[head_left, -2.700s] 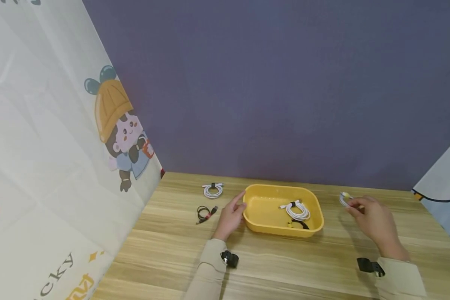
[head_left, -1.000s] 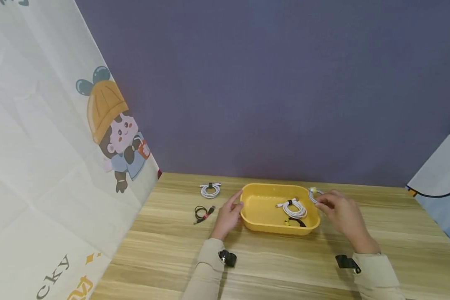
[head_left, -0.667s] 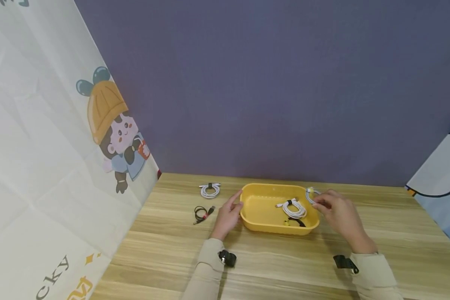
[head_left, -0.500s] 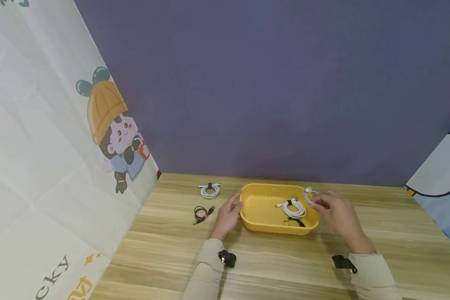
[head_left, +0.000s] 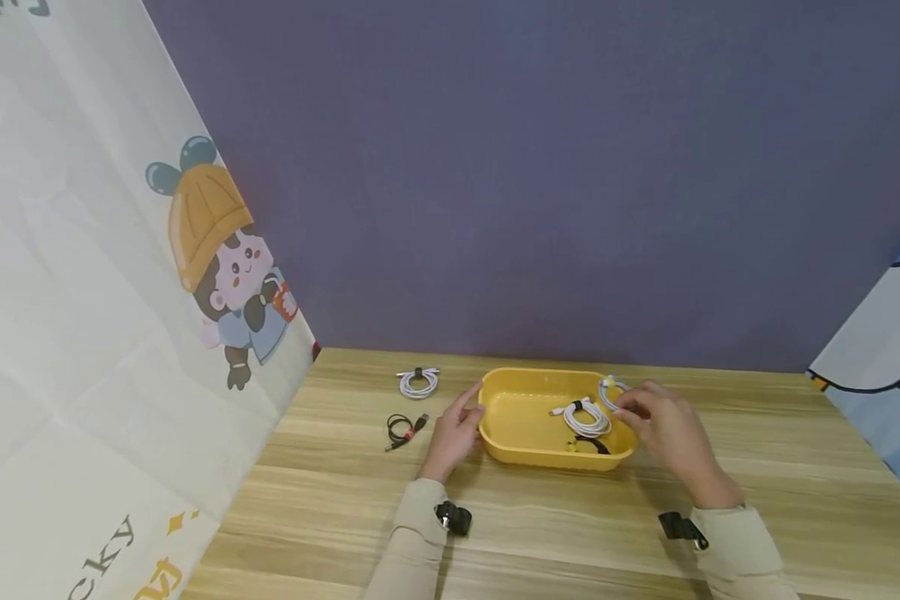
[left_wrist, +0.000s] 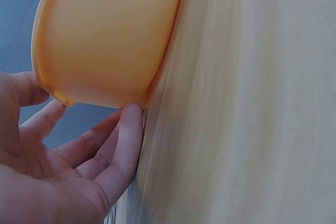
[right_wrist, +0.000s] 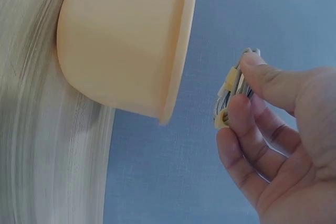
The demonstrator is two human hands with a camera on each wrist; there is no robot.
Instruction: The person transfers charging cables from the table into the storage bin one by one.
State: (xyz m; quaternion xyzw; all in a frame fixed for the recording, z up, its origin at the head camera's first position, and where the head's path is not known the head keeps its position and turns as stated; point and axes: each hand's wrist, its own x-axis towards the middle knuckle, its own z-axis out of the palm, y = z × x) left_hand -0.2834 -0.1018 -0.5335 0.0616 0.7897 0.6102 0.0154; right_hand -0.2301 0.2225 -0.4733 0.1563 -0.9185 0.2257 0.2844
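While my left hand [head_left: 453, 429] steadies the yellow tray [head_left: 528, 454] with straight fingers, my right hand [head_left: 663, 429] pinches a coiled white cable [head_left: 610, 390] over its rim.

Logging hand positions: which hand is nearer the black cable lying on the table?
Left. The left hand is just right of the black cable; the right hand is beyond the yellow tray.

Tray [head_left: 525, 417]: yellow-orange, plain. Coiled cable [head_left: 587, 419] inside it: white with a black tie. Cable [head_left: 612, 392] in the right hand [head_left: 663, 433]: white with yellow bands. Cable [head_left: 418, 382] on the counter [head_left: 570, 533]: white, black tie. Second cable [head_left: 405, 429]: black with red. Counter: light wood grain. Back wall [head_left: 540, 167]: plain purple-grey. Left curtain [head_left: 82, 333]: white, with a cartoon figure in an orange hat. Sleeves [head_left: 420, 542]: beige.
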